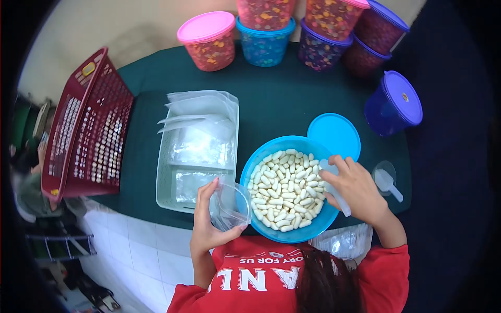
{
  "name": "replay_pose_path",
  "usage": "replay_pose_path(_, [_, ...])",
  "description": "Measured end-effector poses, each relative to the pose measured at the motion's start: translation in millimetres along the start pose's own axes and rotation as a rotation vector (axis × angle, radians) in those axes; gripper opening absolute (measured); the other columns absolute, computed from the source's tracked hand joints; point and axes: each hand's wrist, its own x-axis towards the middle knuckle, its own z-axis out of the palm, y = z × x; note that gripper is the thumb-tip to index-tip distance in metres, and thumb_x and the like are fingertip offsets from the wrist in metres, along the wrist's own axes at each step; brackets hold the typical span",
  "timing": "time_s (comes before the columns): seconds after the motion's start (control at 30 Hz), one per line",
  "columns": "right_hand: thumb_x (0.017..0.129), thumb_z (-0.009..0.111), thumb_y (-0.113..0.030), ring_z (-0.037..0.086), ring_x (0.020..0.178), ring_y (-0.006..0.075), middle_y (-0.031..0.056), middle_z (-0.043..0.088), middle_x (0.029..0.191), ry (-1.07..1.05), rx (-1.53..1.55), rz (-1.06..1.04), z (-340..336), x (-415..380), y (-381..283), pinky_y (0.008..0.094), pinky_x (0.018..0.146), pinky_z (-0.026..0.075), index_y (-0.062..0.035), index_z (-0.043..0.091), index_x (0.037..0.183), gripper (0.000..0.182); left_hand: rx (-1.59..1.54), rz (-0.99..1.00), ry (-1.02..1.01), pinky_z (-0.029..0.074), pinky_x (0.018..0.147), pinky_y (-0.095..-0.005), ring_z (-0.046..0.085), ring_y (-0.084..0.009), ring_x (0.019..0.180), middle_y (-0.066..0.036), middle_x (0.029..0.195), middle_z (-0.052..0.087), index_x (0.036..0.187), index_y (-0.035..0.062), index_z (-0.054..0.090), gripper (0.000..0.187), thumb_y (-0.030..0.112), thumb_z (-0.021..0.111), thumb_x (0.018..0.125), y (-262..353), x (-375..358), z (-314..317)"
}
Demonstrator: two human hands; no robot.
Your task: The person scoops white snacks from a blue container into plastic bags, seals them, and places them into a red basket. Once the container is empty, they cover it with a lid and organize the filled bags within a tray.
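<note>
Head view: left hand (207,221) holds a small clear plastic bag (229,204) open at the near-left rim of the blue bowl (249,177), thumb and fingers pinching the bag's mouth. Bag looks empty so far, no pieces visible inside. Right hand (355,189) sits at the bowl's right rim, wrapped around a clear scoop (336,192) w/ its front end in among the white candies (284,190). Bowl looks nearly full, so judging by that, little has been taken out; the scoop-to-bag transfer isn't made yet.

Left of the bowl, touching it: pale tray (166,172) w/ flat clear bags (201,135) stacked, more spare ones than I can count. Whether any are filled, can't tell. Red basket (86,125) at far left, tilted on its side, contents unclear. Blue lid (334,134) lies just beyond the bowl, off. A 2nd clear scoop (387,181) rests near right. Lidded tubs (261,31) of coloured sweets line the far edge, shut; purple-lid tub (392,104) far right.
</note>
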Motion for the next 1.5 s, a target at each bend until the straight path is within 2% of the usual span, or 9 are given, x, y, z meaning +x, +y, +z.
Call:
replay_pose_path(0.13, [0.066,0.064,-0.010,0.055,0.079,0.0288,0.0166,0.045,0.105,-0.101,0.027,0.011,15,0,5,0.0367,0.057,0.050,-0.0075,0.051,0.101,0.038,0.083,-0.063,0.076,0.034,0.092,-0.0365,0.045,-0.0255,0.107,-0.014,0.113,0.042,0.127,-0.0007,0.034,0.094,0.022,0.076,0.046,15,-10,11])
replay_pose_path(0.2, [0.066,0.063,-0.006,0.057,0.078,0.0316,0.0201,0.045,0.108,-0.027,0.100,0.033,21,2,7,0.0380,0.061,0.050,-0.0070,0.050,0.109,0.044,0.111,-0.072,0.099,0.034,0.092,-0.0365,0.045,-0.0257,0.107,-0.014,0.113,0.042,0.127,-0.0008,0.034,0.095,0.022,0.076,0.046,21,-14,14])
replay_pose_path(0.23, [0.072,0.059,-0.008,0.055,0.093,0.0371,0.0210,0.045,0.112,-0.124,0.186,0.114,21,6,6,0.0412,0.072,0.049,-0.0076,0.048,0.116,0.045,0.124,-0.062,0.098,0.035,0.092,-0.0365,0.045,-0.0258,0.106,-0.014,0.113,0.042,0.127,-0.0009,0.034,0.095,0.022,0.076,0.046,24,-16,15])
replay_pose_path(0.53, [0.071,0.057,-0.006,0.055,0.084,0.0385,0.0186,0.052,0.102,0.160,0.670,-0.025,62,22,26,0.0418,0.072,0.046,-0.0036,0.047,0.112,0.042,0.111,-0.017,0.068,0.036,0.092,-0.0370,0.045,-0.0269,0.107,-0.017,0.115,0.043,0.128,-0.0007,0.035,0.094,0.022,0.075,0.045,28,-22,23])
replay_pose_path(0.83, [0.068,0.068,-0.022,0.056,0.093,0.0225,0.0130,0.057,0.100,0.004,0.977,0.351,70,35,10,0.0316,0.081,0.044,-0.0031,0.055,0.103,0.042,-0.022,0.064,-0.245,0.037,0.092,-0.0361,0.046,-0.0300,0.109,-0.020,0.119,0.042,0.130,0.0008,0.034,0.090,0.015,0.075,0.051,21,-8,3])
replay_pose_path(0.97, [0.073,0.068,-0.021,0.056,0.094,0.0225,0.0130,0.054,0.105,-0.232,1.005,0.595,69,48,-1,0.0311,0.078,0.047,-0.0008,0.045,0.118,0.054,-0.075,0.108,-0.330,0.035,0.093,-0.0365,0.045,-0.0313,0.109,-0.020,0.119,0.042,0.128,0.0000,0.036,0.088,0.013,0.072,0.049,9,-4,-16])
replay_pose_path(1.1, [0.078,0.064,-0.023,0.058,0.090,0.0219,0.0167,0.053,0.104,-0.127,1.399,0.768,81,56,-7,0.0318,0.070,0.054,0.0068,0.044,0.115,0.051,-0.208,0.125,-0.424,0.032,0.095,-0.0368,0.043,-0.0322,0.108,-0.020,0.115,0.041,0.123,-0.0009,0.038,0.079,0.012,0.061,0.048,-3,2,-31])
replay_pose_path(1.2, [0.082,0.060,-0.019,0.058,0.088,0.0219,0.0147,0.054,0.104,-0.135,1.514,0.871,83,55,-10,0.0317,0.076,0.053,0.0068,0.046,0.113,0.043,-0.304,0.151,-0.470,0.032,0.094,-0.0365,0.042,-0.0309,0.104,-0.018,0.111,0.040,0.120,-0.0010,0.036,0.077,0.013,0.055,0.047,-16,5,-33])
replay_pose_path(1.5, [0.088,0.049,-0.029,0.059,0.081,0.0157,0.0112,0.054,0.105,-0.240,1.544,0.836,92,48,-18,0.0266,0.063,0.053,-0.0004,0.045,0.117,0.041,-0.159,0.167,-0.459,0.035,0.092,-0.0364,0.042,-0.0283,0.107,-0.016,0.114,0.039,0.125,0.0006,0.035,0.091,0.022,0.081,0.050,-15,16,-32])
